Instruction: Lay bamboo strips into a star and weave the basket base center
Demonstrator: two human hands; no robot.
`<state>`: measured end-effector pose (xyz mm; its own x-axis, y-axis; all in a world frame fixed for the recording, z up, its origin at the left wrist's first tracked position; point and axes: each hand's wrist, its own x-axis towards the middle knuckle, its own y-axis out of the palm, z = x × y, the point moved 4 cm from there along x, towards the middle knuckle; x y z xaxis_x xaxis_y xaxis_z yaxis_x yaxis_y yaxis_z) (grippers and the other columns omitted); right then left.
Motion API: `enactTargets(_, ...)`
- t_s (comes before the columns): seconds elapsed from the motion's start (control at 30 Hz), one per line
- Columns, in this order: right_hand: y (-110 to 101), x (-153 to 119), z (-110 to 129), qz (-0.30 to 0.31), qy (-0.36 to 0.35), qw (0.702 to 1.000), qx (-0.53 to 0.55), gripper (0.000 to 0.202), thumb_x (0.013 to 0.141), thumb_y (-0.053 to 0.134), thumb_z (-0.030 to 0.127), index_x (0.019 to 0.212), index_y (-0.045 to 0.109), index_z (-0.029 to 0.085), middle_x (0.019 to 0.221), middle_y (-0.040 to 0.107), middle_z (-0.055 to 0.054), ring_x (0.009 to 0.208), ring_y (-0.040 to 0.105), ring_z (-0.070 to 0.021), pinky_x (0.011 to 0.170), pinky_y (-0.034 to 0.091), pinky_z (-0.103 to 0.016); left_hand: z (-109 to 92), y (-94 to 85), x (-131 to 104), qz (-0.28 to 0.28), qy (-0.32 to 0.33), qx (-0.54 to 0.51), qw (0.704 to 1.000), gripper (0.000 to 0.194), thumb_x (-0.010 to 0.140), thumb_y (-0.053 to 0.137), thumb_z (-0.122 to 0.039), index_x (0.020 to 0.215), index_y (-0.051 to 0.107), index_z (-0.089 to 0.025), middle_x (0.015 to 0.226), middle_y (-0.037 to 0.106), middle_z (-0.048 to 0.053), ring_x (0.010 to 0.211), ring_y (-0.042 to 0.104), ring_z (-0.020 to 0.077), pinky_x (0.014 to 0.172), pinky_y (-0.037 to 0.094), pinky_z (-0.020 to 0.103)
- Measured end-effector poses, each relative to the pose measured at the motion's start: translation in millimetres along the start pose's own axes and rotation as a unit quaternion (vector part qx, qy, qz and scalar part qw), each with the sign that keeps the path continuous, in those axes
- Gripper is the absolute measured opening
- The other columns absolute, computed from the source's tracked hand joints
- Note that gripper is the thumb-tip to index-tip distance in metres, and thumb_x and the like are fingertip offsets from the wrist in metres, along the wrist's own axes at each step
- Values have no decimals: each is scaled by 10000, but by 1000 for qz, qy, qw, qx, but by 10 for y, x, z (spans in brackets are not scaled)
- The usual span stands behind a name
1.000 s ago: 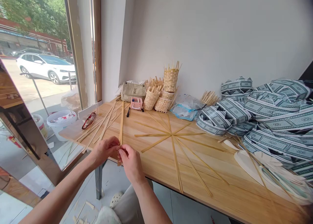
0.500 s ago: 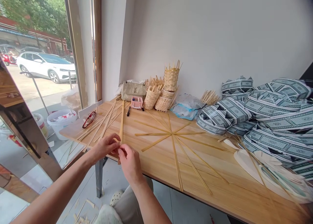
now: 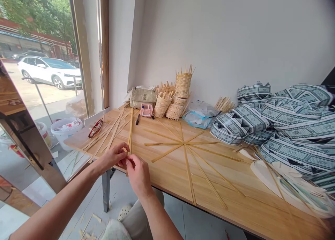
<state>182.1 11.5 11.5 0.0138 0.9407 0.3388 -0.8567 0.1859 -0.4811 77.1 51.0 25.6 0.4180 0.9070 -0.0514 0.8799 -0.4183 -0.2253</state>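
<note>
Near the front left edge of the table, my left hand (image 3: 118, 155) and my right hand (image 3: 136, 166) meet, fingertips pinched together on a long flat bamboo strip (image 3: 130, 128). The strip runs away from me toward the beige bag, and its near end pokes out below my fingers. Exactly where each finger presses is hidden. To the right of my hands, several thin bamboo strips (image 3: 190, 173) lie crossed in a star, their middles overlapping at one point. More loose strips (image 3: 115, 131) lie on the left part of the table.
Along the wall stand a beige bag (image 3: 142, 98), a pink box (image 3: 146, 110), woven baskets (image 3: 183, 86) and a plastic bag (image 3: 200, 116). Patterned rolled bands (image 3: 288, 128) pile up on the right. Red glasses (image 3: 95, 128) and a black pen (image 3: 137, 119) lie on the wooden table (image 3: 167, 177).
Both hands stay almost in place, with only a slight shift of the fingers on the strip. The things on the table have not moved.
</note>
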Motion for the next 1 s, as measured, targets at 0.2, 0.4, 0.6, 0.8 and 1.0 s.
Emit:
enactTargets(0.2,-19,-1,-6,-17,13,1000,-4,129,753,440,178,717,560,209,698,629,-26,669,558,-162,613,391,-254,-29,-21,2,15,-21,4,1000,180,660,501,-267,816,493,-177,535,519,-58,500,517,99,506,427,212)
enactTargets(0.4,-6,18,-50,-24,32,999,10,232,718,464,149,919,560,211,696,621,-21,693,567,-177,646,410,-272,-29,-151,55,-1,14,111,994,168,650,476,-256,805,495,-193,510,509,-67,453,469,100,442,398,204)
enactTargets(0.6,0,3,7,-10,-17,1000,-16,288,748,399,120,924,615,191,803,643,-62,759,575,-187,688,414,-281,-41,-230,-4,-23,20,13,999,164,672,520,-309,766,499,-177,533,481,-62,484,463,87,460,355,187)
enactTargets(0.8,-12,-2,6,-6,4,1000,25,244,756,417,147,857,634,190,803,654,-52,721,586,-173,677,429,-270,-47,-161,-104,-68,31,-45,996,238,651,580,-375,729,540,-155,579,484,-45,510,445,81,510,363,203)
enactTargets(1.0,-16,-3,-59,4,53,988,147,187,721,499,197,858,626,197,787,656,-19,680,583,-150,649,457,-247,19,-64,-115,-69,28,-4,997,282,614,595,-427,681,577,-155,557,513,-30,518,453,107,517,377,226)
